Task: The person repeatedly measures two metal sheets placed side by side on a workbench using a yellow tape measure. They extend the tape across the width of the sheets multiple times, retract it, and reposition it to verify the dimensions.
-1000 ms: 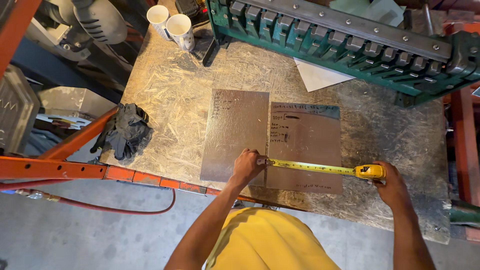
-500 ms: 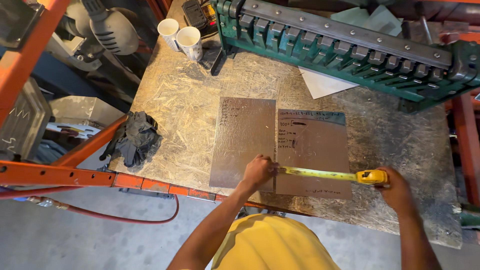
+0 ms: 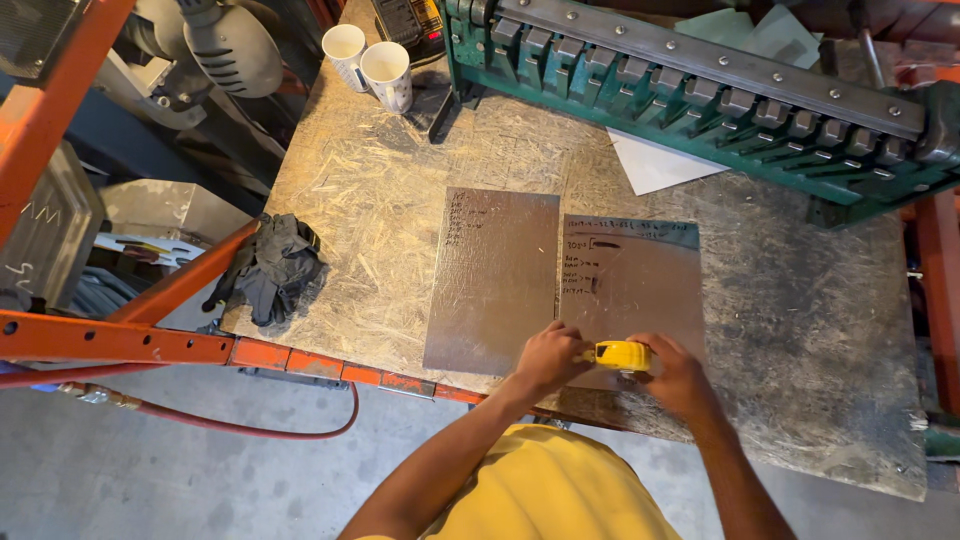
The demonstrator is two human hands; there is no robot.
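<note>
- My right hand [image 3: 678, 378] is wrapped around a yellow tape measure [image 3: 620, 355], holding its case from the right side, just above the near edge of the table [image 3: 800, 330].
- My left hand [image 3: 548, 358] is curled closed and touches the tape measure's left end; I cannot tell whether its fingers pinch the blade tip, since no blade shows between my hands.
- The tape measure sits over the bottom edge of the right metal sheet [image 3: 640, 275], a grey rectangle with handwritten notes in its upper left part.
- The left metal sheet [image 3: 495, 280] lies flat just beside it, their long edges touching or nearly so; it reaches a little farther up the table and also carries small handwriting near its top left corner.
- Both sheets rest on the rough chipboard top, close to the near edge.
- A green sheet-metal brake [image 3: 700, 100] runs across the far side of the table, with a white sheet of paper [image 3: 655, 165] poking out from under it.
- Two white paper cups [image 3: 370, 60] stand together at the far left corner.
- A black pair of gloves [image 3: 270, 270] is bunched at the left edge of the table, over an orange steel frame [image 3: 150, 340].
- A red hose [image 3: 250, 425] loops over the concrete floor below.
</note>
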